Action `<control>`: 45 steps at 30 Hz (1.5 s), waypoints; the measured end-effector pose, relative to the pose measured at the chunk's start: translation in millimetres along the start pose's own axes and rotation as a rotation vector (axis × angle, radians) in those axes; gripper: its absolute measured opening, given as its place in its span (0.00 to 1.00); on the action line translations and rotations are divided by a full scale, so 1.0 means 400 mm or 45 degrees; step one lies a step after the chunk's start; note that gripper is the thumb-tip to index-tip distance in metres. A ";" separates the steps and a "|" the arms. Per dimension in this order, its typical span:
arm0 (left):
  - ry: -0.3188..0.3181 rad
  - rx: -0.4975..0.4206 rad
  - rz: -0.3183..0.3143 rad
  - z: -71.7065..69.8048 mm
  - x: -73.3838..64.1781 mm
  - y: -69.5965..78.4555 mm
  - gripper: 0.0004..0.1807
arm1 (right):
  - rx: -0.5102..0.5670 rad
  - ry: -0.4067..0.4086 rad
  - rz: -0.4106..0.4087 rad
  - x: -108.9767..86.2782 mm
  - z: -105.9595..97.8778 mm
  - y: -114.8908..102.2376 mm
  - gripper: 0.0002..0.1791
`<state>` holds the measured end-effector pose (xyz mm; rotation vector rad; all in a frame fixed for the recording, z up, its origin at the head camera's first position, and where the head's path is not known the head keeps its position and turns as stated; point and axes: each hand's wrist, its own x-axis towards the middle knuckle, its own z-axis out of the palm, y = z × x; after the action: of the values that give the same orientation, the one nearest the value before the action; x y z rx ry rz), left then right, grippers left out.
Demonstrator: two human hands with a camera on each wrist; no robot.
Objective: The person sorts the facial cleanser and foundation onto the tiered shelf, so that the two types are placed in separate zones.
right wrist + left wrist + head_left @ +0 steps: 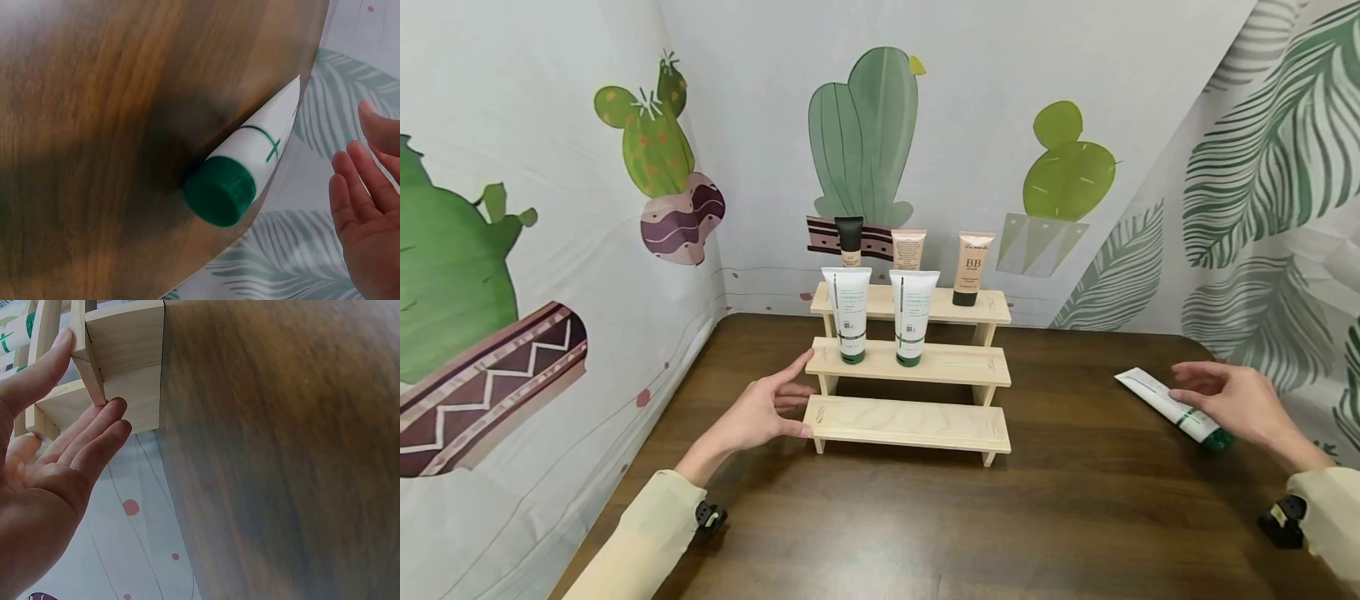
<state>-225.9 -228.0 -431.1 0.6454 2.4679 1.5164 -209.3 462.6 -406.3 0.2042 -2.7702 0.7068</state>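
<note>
A three-tier wooden display stand stands on the table, and my left hand touches its left side with fingers extended. In the left wrist view the thumb lies against the lowest tier's edge. Two white tubes with green caps, a left one and a right one, stand upright on the middle tier. A similar white tube lies on the table at the right. Just above it hovers my right hand, fingers loosely bent and holding nothing; the right wrist view shows a gap from the tube.
On the top tier stand a black-capped tube, a beige tube partly hidden by the white ones, and a beige BB tube at the right. Cactus-print cloth hangs behind the brown table.
</note>
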 end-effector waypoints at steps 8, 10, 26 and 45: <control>0.000 0.002 0.001 0.003 0.000 0.004 0.64 | -0.029 -0.146 0.029 0.009 -0.003 0.048 0.24; 0.000 0.003 -0.001 0.003 0.000 0.004 0.64 | -0.032 -0.166 0.021 0.012 -0.002 0.065 0.25; 0.001 0.030 0.005 0.002 0.000 0.001 0.65 | -0.052 -0.397 0.035 0.022 0.001 0.129 0.29; 0.000 0.025 -0.002 -0.001 -0.002 0.004 0.65 | 0.018 -0.419 0.022 0.016 0.029 0.115 0.25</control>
<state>-225.1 -228.3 -429.6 0.6469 2.4860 1.4935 -227.4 496.7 -434.7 0.3262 -3.0817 0.7574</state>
